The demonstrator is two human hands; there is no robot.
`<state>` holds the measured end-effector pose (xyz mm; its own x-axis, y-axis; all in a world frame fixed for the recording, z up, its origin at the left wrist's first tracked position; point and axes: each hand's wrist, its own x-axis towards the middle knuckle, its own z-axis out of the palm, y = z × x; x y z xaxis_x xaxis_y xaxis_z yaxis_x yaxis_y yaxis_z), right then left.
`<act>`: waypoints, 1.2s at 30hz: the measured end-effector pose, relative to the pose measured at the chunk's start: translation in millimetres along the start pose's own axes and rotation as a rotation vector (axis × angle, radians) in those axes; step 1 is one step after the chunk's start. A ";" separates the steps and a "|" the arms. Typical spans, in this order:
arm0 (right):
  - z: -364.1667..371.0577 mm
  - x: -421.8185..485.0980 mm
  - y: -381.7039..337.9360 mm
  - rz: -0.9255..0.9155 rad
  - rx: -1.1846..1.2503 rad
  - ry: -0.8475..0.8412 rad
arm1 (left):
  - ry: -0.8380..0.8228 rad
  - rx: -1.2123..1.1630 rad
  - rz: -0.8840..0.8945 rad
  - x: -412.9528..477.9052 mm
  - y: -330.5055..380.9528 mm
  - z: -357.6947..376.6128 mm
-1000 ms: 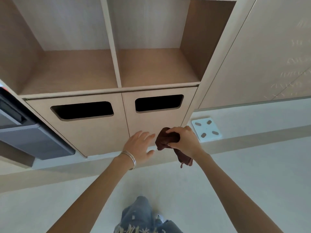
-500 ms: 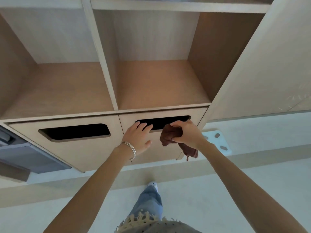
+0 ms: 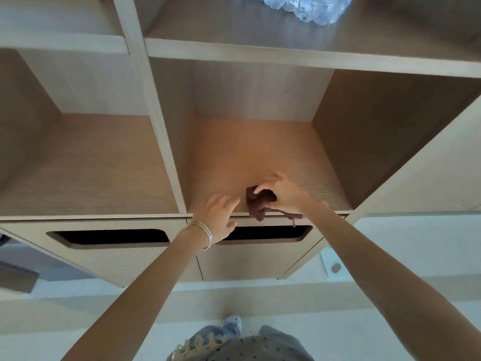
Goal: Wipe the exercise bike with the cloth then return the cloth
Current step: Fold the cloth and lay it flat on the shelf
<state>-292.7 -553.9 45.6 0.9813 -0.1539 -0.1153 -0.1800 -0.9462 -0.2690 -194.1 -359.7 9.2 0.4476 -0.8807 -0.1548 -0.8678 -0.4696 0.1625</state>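
My right hand [image 3: 285, 194] grips a bunched dark brown cloth [image 3: 257, 203] at the front edge of the right open cubby [image 3: 250, 157] of a wooden shelf unit. Part of the cloth hangs over the shelf lip. Just left of the cloth is my left hand [image 3: 217, 217], fingers spread and holding nothing, with thin silver bangles on the wrist. The exercise bike is out of sight.
Below the cubbies are two drawer fronts with dark slot handles [image 3: 109, 237]. A clear plastic bag [image 3: 299, 7] lies on the shelf above. A white floor scale [image 3: 331, 265] peeks out at the right base. A grey appliance [image 3: 15, 274] sits at the left.
Both hands rose from the drawer fronts to the cubby's front edge, carrying the cloth up. The view tilted upward and closer to the shelf.
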 end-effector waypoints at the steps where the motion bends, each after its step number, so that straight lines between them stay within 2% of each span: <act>1: -3.3 6.9 0.9 -0.073 -0.062 -0.013 | 0.002 0.008 -0.008 2.4 -2.4 -0.2; 4: -8.8 21.5 11.9 -0.181 -0.167 -0.025 | 0.009 0.015 -0.024 10.9 -9.3 -0.3; 6: -5.8 20.0 24.2 -0.148 -0.179 0.023 | 0.020 0.009 -0.023 15.3 -11.0 2.5; 11: 10.7 -2.3 50.6 0.106 0.253 0.354 | 0.037 -0.080 0.022 31.3 -3.7 7.7; 13: 14.5 -8.0 53.7 0.175 0.357 0.338 | 0.055 -0.109 0.061 42.2 2.5 6.8; 16: 21.8 -14.8 54.8 0.167 0.339 0.275 | 0.099 -0.124 0.105 56.6 12.6 6.9; 20: 26.1 -13.0 52.5 0.186 0.349 0.306 | 0.089 -0.129 0.128 67.8 17.5 11.5; 23: 24.3 -3.2 51.8 0.357 0.514 0.367 | 0.067 -0.119 0.130 71.9 16.8 15.8; 28: 17.2 11.8 51.5 0.534 0.673 0.293 | 0.075 -0.139 0.135 76.0 14.7 18.7; 32: 12.9 14.8 48.9 0.606 0.683 0.292 | 0.108 -0.146 0.125 78.5 16.9 20.2; 36: 10.9 0.5 50.0 0.585 0.544 0.453 | 0.111 -0.111 0.176 83.7 22.0 18.9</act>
<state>-302.0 -598.2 21.7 0.6361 -0.7714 -0.0201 -0.5509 -0.4357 -0.7118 -179.8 -442.5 -18.6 0.3182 -0.9480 -0.0071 -0.9081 -0.3070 0.2850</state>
